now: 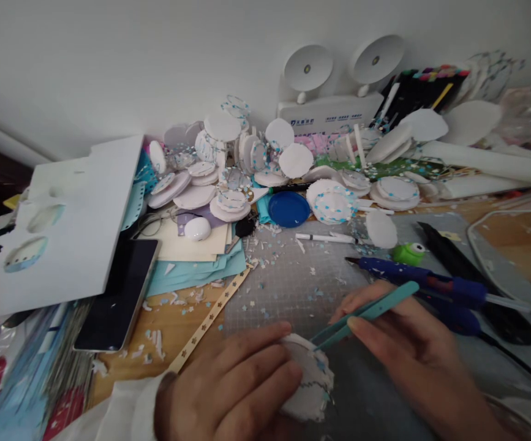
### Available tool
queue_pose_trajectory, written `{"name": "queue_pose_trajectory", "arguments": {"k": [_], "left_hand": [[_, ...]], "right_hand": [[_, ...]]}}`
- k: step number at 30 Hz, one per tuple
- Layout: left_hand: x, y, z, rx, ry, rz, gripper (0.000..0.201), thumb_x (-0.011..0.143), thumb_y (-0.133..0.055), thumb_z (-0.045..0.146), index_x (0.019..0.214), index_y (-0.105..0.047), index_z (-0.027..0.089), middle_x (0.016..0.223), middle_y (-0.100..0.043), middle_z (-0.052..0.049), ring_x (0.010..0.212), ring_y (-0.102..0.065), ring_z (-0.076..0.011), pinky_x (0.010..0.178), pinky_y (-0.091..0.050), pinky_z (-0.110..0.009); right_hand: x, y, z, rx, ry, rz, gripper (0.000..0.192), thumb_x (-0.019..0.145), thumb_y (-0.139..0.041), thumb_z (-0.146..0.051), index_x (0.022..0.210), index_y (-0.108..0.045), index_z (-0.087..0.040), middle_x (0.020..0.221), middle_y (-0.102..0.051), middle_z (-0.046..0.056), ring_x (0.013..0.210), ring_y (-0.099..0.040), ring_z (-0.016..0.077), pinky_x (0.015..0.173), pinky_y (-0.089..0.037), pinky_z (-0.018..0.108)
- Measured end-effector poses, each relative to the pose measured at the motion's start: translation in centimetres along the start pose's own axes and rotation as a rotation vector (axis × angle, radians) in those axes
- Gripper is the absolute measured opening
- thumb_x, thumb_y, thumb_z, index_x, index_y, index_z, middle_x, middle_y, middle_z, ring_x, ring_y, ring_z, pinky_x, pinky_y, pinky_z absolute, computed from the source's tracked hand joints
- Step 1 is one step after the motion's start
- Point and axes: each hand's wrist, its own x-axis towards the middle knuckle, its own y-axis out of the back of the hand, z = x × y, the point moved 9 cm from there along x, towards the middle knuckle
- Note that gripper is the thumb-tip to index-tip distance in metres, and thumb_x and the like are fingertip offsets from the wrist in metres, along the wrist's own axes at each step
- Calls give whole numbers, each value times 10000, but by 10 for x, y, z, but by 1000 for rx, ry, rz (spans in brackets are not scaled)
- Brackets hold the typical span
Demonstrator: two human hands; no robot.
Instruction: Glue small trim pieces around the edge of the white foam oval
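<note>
At the bottom of the view my left hand [242, 386] lies over the left side of a white foam disc [308, 392], its fingers closed on the edge. The disc has a ragged rim with small blue bits and a thin dark wire across its face. Teal tweezers [370, 312] are pinched between the thumb and fingers of my right hand [412, 349]. Their tips point down-left and meet the disc's upper right edge; whether they grip a bit there is too small to tell. Beneath the hands lies a grey cutting mat [274, 294] strewn with paper scraps.
Many white discs [296, 160] with blue-beaded wire are heaped along the wall. A blue glue gun [421, 278], a green frog-like figure [408, 253] and a white pen [324, 237] lie beyond my right hand. A phone [117, 297] and a white board [76, 245] are at left.
</note>
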Motion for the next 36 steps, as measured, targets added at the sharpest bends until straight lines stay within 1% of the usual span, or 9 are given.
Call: {"name": "queue_pose_trajectory", "arguments": {"k": [2,9,12,15,21,23,29,33,36], "left_hand": [[1,1,0,6,1,-5,301,946,-657,219,1132,-607,-13,985,-771,-175,1204,-661,-344,957,-629,-418],[6,3,1,21,-7,-22,283,945,-653,204,1128,-609,-8,965,-780,-173,1153,-693,-339,921,-644,-409],[5,1,1,18,3,-36,287,953,-647,220,1136,-611,2,973,-781,-171,1185,-677,-326,957,-627,-409],[4,1,2,9,6,-27,284,960,-639,226,1130,-604,1,968,-781,-174,1185,-675,-330,940,-637,-406],[5,5,3,7,-12,39,262,958,-642,220,1083,-635,-9,937,-779,-168,1168,-685,-333,941,-638,-405],[4,5,3,10,-17,44,260,952,-651,223,1082,-638,-1,938,-781,-158,1168,-686,-331,933,-644,-394],[3,3,3,14,6,13,282,963,-650,253,1106,-620,12,955,-788,-148,1165,-689,-323,944,-639,-396],[3,4,2,3,26,20,293,972,-636,269,1125,-620,19,956,-788,-157,1178,-683,-316,929,-644,-394],[1,2,0,-25,49,7,320,988,-608,288,1147,-612,11,971,-779,-175,1209,-662,-315,945,-635,-401]], "right_hand": [[-1,0,0,6,6,-6,37,895,-676,-280,871,-682,-307,790,-688,-37,712,-702,100,654,-580,117],[-2,-6,-15,-64,131,-14,73,868,-685,-217,866,-689,-290,773,-694,-23,732,-705,121,674,-602,151],[1,-5,-12,-27,97,-9,40,848,-719,-238,838,-702,-272,739,-707,-15,659,-713,130,598,-604,155],[3,-4,-2,46,26,-16,38,840,-739,-259,819,-709,-272,702,-719,-19,590,-708,135,526,-592,162],[3,-8,18,156,-124,-76,59,859,-728,-259,803,-716,-245,689,-706,-24,571,-682,102,526,-564,144],[3,-9,18,172,-136,-97,74,865,-721,-269,798,-712,-239,677,-697,-23,563,-672,100,516,-553,145],[6,-8,12,108,-102,-74,145,854,-725,-346,777,-705,-225,690,-685,-1,609,-666,122,542,-562,172],[6,-9,15,120,-141,-80,208,851,-723,-397,768,-697,-208,686,-663,12,607,-648,128,534,-556,187],[6,-9,17,184,-170,-89,192,856,-717,-387,785,-697,-210,687,-660,9,599,-647,127,534,-558,190]]}}
